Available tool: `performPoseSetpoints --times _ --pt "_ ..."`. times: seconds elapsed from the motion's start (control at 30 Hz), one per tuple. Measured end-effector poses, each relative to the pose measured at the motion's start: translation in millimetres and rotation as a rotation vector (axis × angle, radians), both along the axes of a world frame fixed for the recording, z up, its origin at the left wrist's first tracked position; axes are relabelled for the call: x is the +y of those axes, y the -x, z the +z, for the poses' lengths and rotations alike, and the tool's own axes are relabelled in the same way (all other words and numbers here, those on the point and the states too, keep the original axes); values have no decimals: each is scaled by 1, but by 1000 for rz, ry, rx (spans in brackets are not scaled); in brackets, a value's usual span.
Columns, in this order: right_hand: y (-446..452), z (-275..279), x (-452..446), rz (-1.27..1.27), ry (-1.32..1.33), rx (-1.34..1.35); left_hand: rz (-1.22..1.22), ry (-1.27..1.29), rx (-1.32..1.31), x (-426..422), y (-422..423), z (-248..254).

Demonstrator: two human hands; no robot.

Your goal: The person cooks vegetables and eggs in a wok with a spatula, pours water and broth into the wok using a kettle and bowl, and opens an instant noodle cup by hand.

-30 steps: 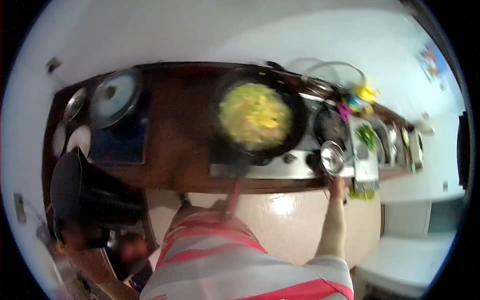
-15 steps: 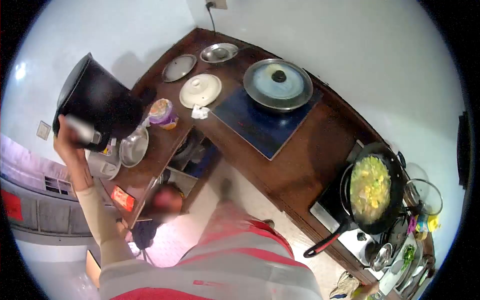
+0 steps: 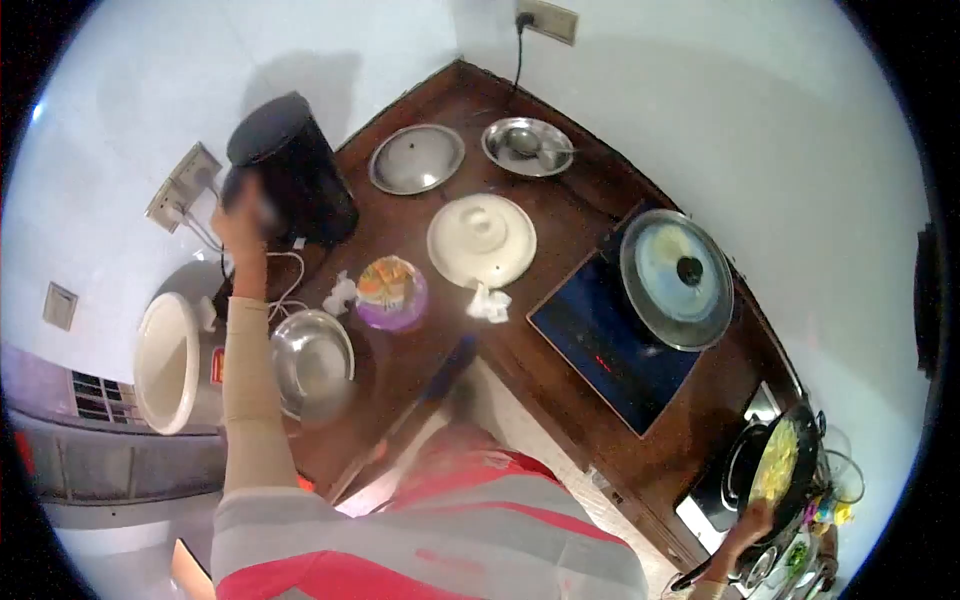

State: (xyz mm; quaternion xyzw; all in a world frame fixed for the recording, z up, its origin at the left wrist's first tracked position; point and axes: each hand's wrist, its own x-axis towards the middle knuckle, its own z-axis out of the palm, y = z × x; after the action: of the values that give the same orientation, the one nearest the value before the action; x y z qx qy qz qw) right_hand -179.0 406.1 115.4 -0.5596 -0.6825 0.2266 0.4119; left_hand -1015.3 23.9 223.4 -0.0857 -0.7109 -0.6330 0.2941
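At the counter's left back corner, my left hand point(image 3: 241, 222) is closed around the handle of a black kettle point(image 3: 310, 185), which stands upright by the wall. Far off at the lower right, my right hand point(image 3: 755, 522) is at the near edge of a black wok point(image 3: 799, 492). Yellow and green food point(image 3: 779, 462) lies in the wok. The fingers of this hand are too small to make out, and whether they hold anything is unclear.
Before the kettle are a steel bowl point(image 3: 312, 362), a cream pot point(image 3: 166, 364) and a purple tub point(image 3: 391, 293). Further right are a white lid point(image 3: 482, 240), two steel dishes and a lidded pan point(image 3: 677, 279) on a dark cooktop point(image 3: 600, 345). A socket point(image 3: 184, 187) is on the wall.
The view has turned left. My left hand has carried the black kettle from in front of the counter to its back corner. My right hand has moved from beside the ladle to the wok.
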Motion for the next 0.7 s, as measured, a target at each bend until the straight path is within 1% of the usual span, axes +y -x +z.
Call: performPoseSetpoints --times 0.03,0.07,0.1,0.13,0.17,0.2,0.23,0.27,0.3,0.37,0.47,0.57,0.6,0.7 --pt "30 -35 -23 20 151 234 21 9 -97 -3 19 -15" --pt "60 -69 -45 7 289 473 -2 25 -97 -5 32 -27" --pt "91 -83 -84 154 480 522 -65 17 -18 0 38 -34" --pt "119 -73 -106 451 563 131 -132 -74 -56 -1 49 -44" --pt "147 -63 -128 775 522 -224 -199 -168 -93 -2 59 -56" --pt "198 -55 -157 753 488 -35 -191 -175 -129 -2 68 -64" --pt "213 -59 -162 949 506 -202 -184 -191 -138 -1 77 -71" --pt "238 -40 -172 910 762 -144 -177 -206 -149 -1 84 -79" --pt "250 -33 -180 848 856 -258 -170 -223 -159 -1 92 -88" --pt "221 -89 -170 910 1044 -209 -140 -226 -145 -4 108 -107" --pt "281 -17 -157 948 882 -426 -141 -251 -165 -5 119 -123" --pt "286 -19 -153 871 846 -484 -147 -259 -188 -2 121 -124" --pt "307 -2 -154 887 782 -514 -150 -261 -192 1 116 -120" --pt "328 10 -154 859 840 -550 -180 -279 -186 -1 118 -126"
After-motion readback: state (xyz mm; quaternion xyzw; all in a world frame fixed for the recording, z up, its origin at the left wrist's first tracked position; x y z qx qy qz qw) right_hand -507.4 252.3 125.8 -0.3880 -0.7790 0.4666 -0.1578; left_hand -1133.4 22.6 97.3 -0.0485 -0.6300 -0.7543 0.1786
